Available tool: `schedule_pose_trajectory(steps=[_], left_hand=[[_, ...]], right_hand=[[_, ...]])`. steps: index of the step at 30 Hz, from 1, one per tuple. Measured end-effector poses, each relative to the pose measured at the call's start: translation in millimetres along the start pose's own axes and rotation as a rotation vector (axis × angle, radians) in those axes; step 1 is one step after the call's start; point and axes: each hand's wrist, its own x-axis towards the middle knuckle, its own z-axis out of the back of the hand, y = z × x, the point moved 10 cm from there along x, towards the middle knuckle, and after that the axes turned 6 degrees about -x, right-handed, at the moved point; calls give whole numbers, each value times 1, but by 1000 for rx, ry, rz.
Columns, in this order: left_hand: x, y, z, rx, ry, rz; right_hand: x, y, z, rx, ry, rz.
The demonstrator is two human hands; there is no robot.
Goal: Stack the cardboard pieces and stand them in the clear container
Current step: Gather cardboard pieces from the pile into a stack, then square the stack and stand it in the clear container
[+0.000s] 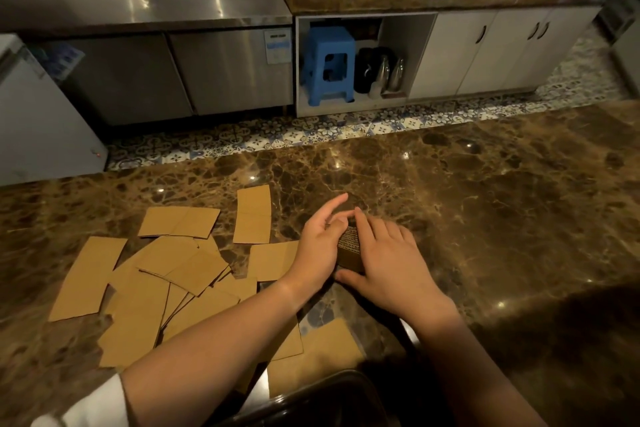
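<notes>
Cardboard stack (pixel 350 250) sits clasped between left hand (pixel 318 250) and right hand (pixel 391 267) fingers (pixel 363 222).

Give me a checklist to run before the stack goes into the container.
1. Stack held from both sides by the left hand and right hand: ok.
2. Stack edges squared: cannot tell, the hands cover most of it.
3. All pieces gathered: not ok, many loose cardboard pieces lie flat on the counter.
4. Clear container within reach: ok, at the near edge.
5. Container empty: cannot tell, too dark.
</notes>
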Motion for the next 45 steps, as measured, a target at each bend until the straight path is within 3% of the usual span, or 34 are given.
schedule_pose_trajectory(steps=[9, 11, 17, 23, 28, 35, 41, 45], left_hand=[[-2, -13, -3, 59, 39, 3], [-5, -28, -4, 28, 73, -21], [-52, -99, -3, 149, 196, -194], [-125, -160, -8, 166, 101, -336], [-189, -201, 10, 99, -45, -424], [-258, -237, 20, 71, -73, -545], [-294, -223, 49, 78, -174, -510], [-320, -192, 80, 141, -327, -420]], right_hand=[[3, -8, 5, 99, -104, -47], [3, -20, 14, 294, -141, -85], [-25, -34, 57, 1287, -247, -186], [-67, 8, 119, 1695, -236, -102], [-99, 57, 165, 1884, -187, -2], [-140, 106, 185, 1984, -97, -19], [-160, 139, 166, 1925, 37, -30], [-174, 159, 141, 1841, 191, -17]])
